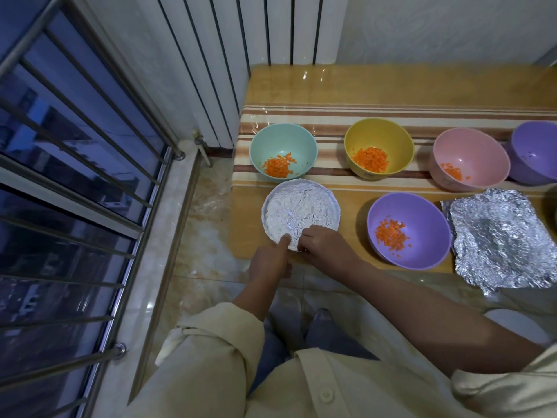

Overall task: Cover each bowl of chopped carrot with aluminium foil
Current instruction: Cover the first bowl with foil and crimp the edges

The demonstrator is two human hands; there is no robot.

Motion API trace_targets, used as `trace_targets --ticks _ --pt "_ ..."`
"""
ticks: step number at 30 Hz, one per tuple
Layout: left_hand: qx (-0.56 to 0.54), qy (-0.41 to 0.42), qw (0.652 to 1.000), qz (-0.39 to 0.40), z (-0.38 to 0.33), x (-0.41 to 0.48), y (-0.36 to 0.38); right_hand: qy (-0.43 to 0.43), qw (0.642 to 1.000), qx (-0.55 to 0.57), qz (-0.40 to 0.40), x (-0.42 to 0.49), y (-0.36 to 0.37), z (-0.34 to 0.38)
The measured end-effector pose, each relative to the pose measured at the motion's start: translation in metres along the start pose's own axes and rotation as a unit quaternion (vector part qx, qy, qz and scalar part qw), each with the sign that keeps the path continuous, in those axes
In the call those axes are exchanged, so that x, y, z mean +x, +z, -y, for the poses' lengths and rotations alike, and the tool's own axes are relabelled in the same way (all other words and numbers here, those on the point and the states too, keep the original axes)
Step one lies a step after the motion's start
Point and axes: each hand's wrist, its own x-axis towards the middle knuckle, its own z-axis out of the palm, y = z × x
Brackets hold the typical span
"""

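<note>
A foil-covered bowl (300, 209) stands at the table's front left corner. My left hand (269, 260) presses its thumb on the foil at the bowl's near rim. My right hand (324, 245) pinches the foil edge beside it. Uncovered bowls hold chopped carrot: a teal bowl (283, 150), a yellow bowl (379, 152), a pink bowl (470, 159) and a purple bowl (408, 230). A second purple bowl (535, 152) sits at the far right; its contents are hidden. A loose crumpled foil sheet (500, 239) lies to the right.
The table (331, 86) has a striped cloth under clear plastic. A white radiator (241, 40) stands behind its left end. Window bars (75, 146) run along the left. The table's front edge is close to my knees.
</note>
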Motion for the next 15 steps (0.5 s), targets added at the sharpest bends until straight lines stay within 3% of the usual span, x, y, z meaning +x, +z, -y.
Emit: trace_targets --ticks 5,15 --pt "-0.041 0.025 0.999 -0.005 0.0027 -0.0052 0.0093 0.005 1.0 -0.002 0.012 0.0003 0.0015 0.0009" --pt "0.01 0.036 0.999 -0.023 0.0001 -0.0064 0.006 0.012 1.0 0.007 0.003 -0.0002 0.0042 0.0008"
